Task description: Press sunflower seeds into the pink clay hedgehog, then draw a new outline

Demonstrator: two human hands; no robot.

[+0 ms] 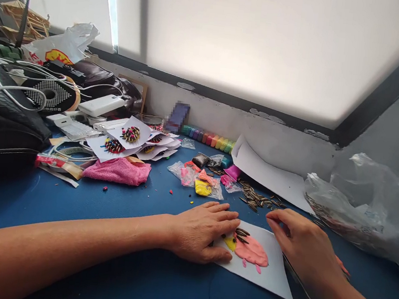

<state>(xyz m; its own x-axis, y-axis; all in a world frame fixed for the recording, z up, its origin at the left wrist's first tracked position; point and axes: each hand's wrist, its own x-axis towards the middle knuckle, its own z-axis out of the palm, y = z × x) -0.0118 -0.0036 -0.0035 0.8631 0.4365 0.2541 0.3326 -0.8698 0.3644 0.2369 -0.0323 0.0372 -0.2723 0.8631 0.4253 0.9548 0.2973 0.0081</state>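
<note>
My left hand lies flat with its fingers stretched out over the left edge of a white paper. On this paper is a pressed shape of pink clay with a yellow clay patch at its left and two small pink bits below. Several striped sunflower seeds stick in its upper left part. My right hand hovers by the paper's right edge, thumb and index finger pinched together; whatever may be between them is hidden. Beyond the hands lies a loose pile of sunflower seeds.
Small bags of coloured clay, one yellow, lie past my left hand. A clear plastic bag stands at the right. Finished seed pictures, a pink cloth, a power bank and a black bag crowd the left.
</note>
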